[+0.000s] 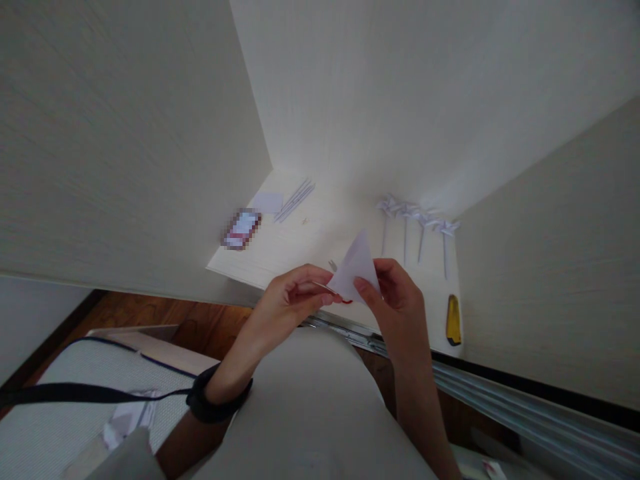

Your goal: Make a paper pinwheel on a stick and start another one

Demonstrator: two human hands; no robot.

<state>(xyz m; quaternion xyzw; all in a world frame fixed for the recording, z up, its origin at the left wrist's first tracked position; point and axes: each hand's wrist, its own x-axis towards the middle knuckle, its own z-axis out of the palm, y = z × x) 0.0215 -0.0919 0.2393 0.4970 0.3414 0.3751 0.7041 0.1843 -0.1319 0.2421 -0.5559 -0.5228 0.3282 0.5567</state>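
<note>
A white paper triangle [359, 267], apparently folded, stands point-up above the front of the white shelf. My right hand [397, 290] pinches its right side, with the thumb flat on the paper's face. My left hand [300, 293] is closed at the paper's lower left corner. Its fingers hold a thin item with a red curved part [346, 301] below the paper; the kind is not clear. Just left of the paper a small grey tip [333, 265] shows, and I cannot tell what it belongs to.
Several white paper pinwheels on sticks [424, 220] lie at the right, behind a yellow utility knife [453, 320]. Thin white sticks [295, 200], a white paper sheet [269, 202] and a blurred phone [243, 229] lie at the left. Panels enclose the shelf [280, 247]. A metal rail [357, 333] runs in front.
</note>
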